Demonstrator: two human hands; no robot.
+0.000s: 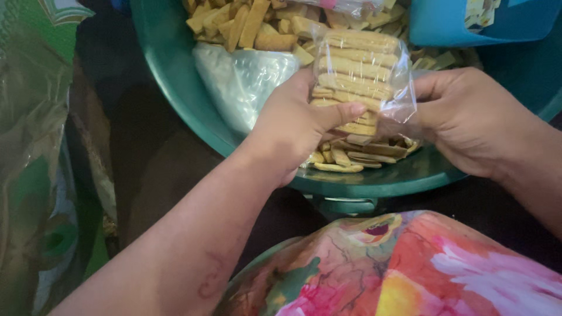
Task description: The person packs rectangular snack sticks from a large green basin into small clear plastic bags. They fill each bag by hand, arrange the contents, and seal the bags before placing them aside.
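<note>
Both hands are working the clear plastic bag of stacked biscuit sticks (357,76) over the near rim of the green basin (175,88). The left hand (293,126) is gripping its side, thumb pressing across; the right hand (468,117) is pinching the loose plastic. Looks like closing the filled pack; a tidy gather comes next. Loose biscuit sticks (246,23) are filling the basin.

The one camera sits on my head and looks steeply down and forward over my lap, close in on my forearms. It faces the near rim of the round green plastic basin (175,76), which fills the upper frame. There is no second view.
</note>
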